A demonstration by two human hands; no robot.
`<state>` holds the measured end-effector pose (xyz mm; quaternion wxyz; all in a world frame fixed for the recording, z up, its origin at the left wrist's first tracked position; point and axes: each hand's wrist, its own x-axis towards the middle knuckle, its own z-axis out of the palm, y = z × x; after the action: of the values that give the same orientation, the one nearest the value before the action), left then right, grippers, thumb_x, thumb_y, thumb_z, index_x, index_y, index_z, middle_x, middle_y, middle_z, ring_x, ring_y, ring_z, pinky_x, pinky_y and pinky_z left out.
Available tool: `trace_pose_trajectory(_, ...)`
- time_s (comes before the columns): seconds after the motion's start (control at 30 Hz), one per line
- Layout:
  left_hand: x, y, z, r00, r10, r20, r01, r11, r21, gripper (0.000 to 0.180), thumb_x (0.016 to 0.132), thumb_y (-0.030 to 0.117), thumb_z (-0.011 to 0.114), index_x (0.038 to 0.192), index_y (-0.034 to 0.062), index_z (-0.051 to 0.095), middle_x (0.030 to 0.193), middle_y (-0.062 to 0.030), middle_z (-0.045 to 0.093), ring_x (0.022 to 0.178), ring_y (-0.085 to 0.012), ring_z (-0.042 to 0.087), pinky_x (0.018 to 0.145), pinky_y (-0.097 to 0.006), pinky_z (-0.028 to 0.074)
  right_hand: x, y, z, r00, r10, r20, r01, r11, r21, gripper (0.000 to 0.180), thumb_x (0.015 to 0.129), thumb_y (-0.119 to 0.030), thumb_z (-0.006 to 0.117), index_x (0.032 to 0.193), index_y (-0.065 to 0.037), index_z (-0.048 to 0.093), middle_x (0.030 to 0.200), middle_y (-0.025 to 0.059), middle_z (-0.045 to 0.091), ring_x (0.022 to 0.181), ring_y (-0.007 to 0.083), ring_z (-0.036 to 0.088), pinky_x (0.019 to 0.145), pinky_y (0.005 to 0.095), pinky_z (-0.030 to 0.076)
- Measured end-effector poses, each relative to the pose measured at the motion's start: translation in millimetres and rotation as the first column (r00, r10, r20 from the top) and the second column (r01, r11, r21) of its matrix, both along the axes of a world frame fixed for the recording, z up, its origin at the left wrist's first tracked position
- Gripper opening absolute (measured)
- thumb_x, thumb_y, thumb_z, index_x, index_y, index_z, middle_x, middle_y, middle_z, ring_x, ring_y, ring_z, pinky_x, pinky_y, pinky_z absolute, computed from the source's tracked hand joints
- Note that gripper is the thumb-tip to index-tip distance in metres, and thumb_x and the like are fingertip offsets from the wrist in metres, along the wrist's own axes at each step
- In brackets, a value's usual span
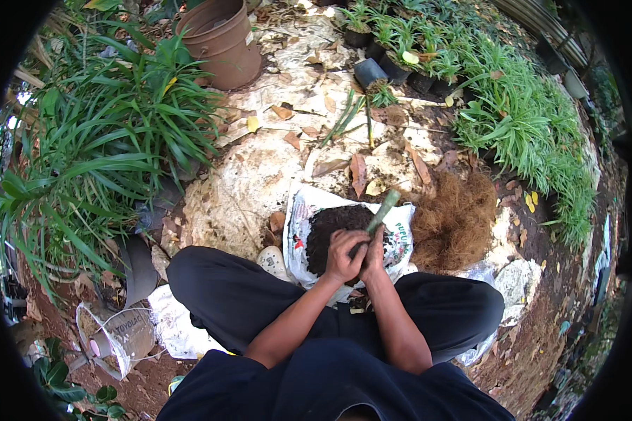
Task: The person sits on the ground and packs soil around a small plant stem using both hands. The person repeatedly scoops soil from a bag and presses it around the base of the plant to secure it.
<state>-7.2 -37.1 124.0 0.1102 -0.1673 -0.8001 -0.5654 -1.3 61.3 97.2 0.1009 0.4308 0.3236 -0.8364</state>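
Observation:
A thick green stem cutting [384,210] slants up and away from between my hands. My right hand [374,254] is closed round its lower part. From the other side my left hand [345,255] curls its fingers against the lower end, where something dark shows between the palms; the fingers hide the very base. Both hands are just above a heap of dark soil [323,228]. The soil lies on a white printed sack [300,200] spread in front of my crossed legs.
Brown coconut fibre [453,221] is piled right of the sack. Cut green stalks [345,116] and dry leaves lie ahead. Farther off stand a brown pot [221,45] and a tipped black pot [370,72]. Leafy plants [119,126] flank both sides; a clear bucket [123,337] is at lower left.

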Motion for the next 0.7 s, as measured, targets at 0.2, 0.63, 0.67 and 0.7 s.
trace_pose_trajectory(0.2, -12, 4, 6, 0.989, -0.088, 0.117, 0.089, 0.996, -0.006, 0.024, 0.085, 0.008, 0.060, 0.106, 0.0028, 0.068, 0.112, -0.0163, 0.067, 0.107, -0.0341, 0.062, 0.099, -0.042, 0.042, -19, 21, -5, 0.990, 0.132, -0.047, -0.132, 0.991, 0.003, 0.063, 0.090, -0.073, 0.038, 0.104, -0.015, 0.057, 0.097, 0.0072, 0.060, 0.091, 0.0212, 0.060, 0.084, 0.0395, 0.052)
trace_pose_trajectory(0.63, 7, 1, -5, 0.996, 0.037, -0.080, -0.053, 0.976, -0.211, 0.024, 0.083, 0.023, 0.058, 0.093, 0.0032, 0.067, 0.100, -0.0130, 0.067, 0.098, -0.0308, 0.063, 0.102, -0.049, 0.035, -12, 7, 5, 0.980, 0.196, -0.024, -0.198, 0.977, -0.081, 0.096, 0.080, -0.085, 0.036, 0.123, 0.001, 0.049, 0.109, 0.0155, 0.060, 0.104, 0.0254, 0.059, 0.092, 0.0428, 0.051)
trace_pose_trajectory(0.67, 9, 3, -6, 0.996, 0.012, -0.092, -0.031, 0.979, -0.202, 0.024, 0.082, 0.022, 0.058, 0.092, 0.0023, 0.067, 0.099, -0.0140, 0.068, 0.097, -0.0317, 0.063, 0.101, -0.048, 0.036, -11, 5, 4, 0.987, 0.162, 0.017, -0.161, 0.986, -0.033, 0.097, 0.080, -0.085, 0.036, 0.126, 0.001, 0.047, 0.108, 0.0151, 0.060, 0.104, 0.0257, 0.059, 0.092, 0.0426, 0.050)
trace_pose_trajectory(0.7, 10, 5, -6, 0.991, 0.013, -0.132, -0.036, 0.984, -0.175, 0.023, 0.082, 0.020, 0.057, 0.089, 0.0004, 0.066, 0.096, -0.0158, 0.067, 0.095, -0.0334, 0.063, 0.097, -0.048, 0.040, -10, 4, 3, 0.989, 0.147, -0.014, -0.148, 0.987, -0.067, 0.098, 0.080, -0.084, 0.038, 0.131, 0.000, 0.041, 0.107, 0.0141, 0.059, 0.104, 0.0258, 0.058, 0.094, 0.0415, 0.049)
